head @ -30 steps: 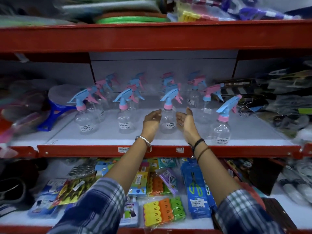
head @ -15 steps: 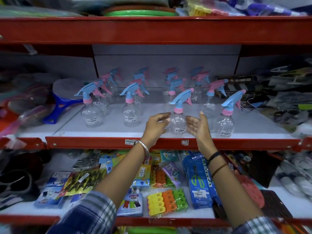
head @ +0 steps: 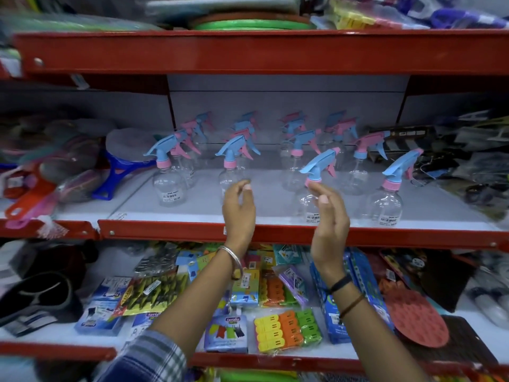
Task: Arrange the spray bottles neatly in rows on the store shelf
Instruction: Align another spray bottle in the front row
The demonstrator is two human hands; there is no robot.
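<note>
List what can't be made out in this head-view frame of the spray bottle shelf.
- Back-row spray bottles: overlapped by the front ones and blurred, so no exact count.
- Price label print: too small to read.
- Bottle behind left hand: lower body hidden.
- Right hand touching the bottle behind it: cannot tell.
- Top-shelf goods: cut off, smeared.

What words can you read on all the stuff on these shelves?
"Suvidha": on the blue packet with a clothesline picture, lower shelf; the same name seems to be on the packet left of it, half hidden.
White stickers on the front spray bottles: barcodes and print, too small to read.
Yellow-green packs, tall blue pack and shelf-edge tag: too blurred to read.
</note>
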